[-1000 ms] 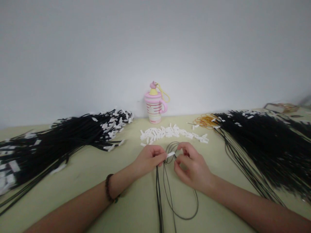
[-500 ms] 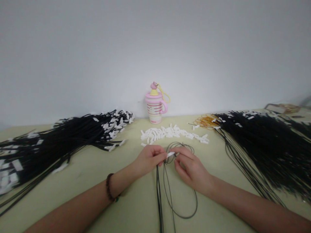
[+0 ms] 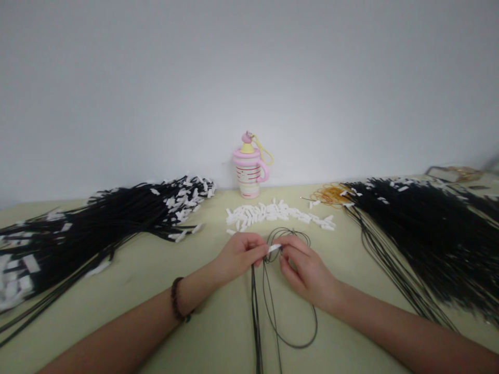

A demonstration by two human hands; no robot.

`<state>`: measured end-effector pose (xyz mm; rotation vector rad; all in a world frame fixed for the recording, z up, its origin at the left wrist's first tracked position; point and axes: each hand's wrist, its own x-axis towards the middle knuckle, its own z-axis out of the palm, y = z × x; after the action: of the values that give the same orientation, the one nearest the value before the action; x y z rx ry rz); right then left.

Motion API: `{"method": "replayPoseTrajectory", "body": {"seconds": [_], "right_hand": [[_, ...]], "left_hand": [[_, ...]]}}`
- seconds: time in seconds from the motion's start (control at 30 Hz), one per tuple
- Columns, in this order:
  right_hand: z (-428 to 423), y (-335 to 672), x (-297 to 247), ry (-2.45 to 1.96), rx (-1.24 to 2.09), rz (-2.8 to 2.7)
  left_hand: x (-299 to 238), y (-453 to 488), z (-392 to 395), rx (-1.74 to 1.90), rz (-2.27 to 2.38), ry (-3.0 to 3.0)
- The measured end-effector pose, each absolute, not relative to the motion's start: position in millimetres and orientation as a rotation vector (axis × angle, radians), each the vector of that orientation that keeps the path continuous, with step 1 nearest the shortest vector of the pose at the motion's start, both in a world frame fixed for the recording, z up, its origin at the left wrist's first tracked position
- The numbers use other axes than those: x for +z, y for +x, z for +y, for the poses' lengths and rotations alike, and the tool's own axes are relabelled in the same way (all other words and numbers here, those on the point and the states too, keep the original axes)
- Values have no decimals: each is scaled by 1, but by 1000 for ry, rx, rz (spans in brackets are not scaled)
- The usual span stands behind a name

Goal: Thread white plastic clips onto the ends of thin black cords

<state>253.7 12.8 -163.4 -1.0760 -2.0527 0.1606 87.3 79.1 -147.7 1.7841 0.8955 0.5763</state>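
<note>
A small white connector (image 3: 275, 248) sits between my two hands above the table. My left hand (image 3: 245, 252) pinches its left end, with several black cables (image 3: 255, 311) hanging down beneath the fingers. At the connector's right end, the fingertips of my right hand (image 3: 304, 265) are closed on a thin black wire; the exact contact is partly hidden. A loop of thin black wire (image 3: 307, 340) hangs and lies below my right hand, and more coils show behind the fingers.
White connectors (image 3: 268, 212) lie in a row beyond my hands, before a pink-lidded cup (image 3: 248, 174). Bundled black cables with white ends (image 3: 128, 208) lie left; another black bundle (image 3: 421, 234) lies right, beside tangled orange wire (image 3: 331, 194).
Both hands keep nearly the same place and grip. The wire loop below my right hand has shifted very slightly.
</note>
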Motion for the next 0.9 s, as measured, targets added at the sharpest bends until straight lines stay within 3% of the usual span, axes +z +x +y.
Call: {"method": "replayPoseTrajectory", "body": {"seconds": [0.37, 0.43, 0.53, 0.7, 0.8, 0.9], "right_hand": [[12, 261, -165, -1238, -104, -1842], [15, 263, -167, -1263, 61, -1843], [23, 265, -169, -1300, 592, -1777], [34, 271, -165, -1123, 1308, -1445], [40, 280, -160, -961, 1446, -1225], [48, 292, -160, -979, 1362, -1118]], "left_hand": [[-140, 78, 98, 919, 934, 1514], [-131, 74, 104, 978, 881, 1452], [-113, 67, 104, 984, 734, 1307], [-91, 55, 90, 741, 513, 1394], [-91, 54, 84, 426, 549, 1743], [-104, 63, 83, 206, 650, 1995]]}}
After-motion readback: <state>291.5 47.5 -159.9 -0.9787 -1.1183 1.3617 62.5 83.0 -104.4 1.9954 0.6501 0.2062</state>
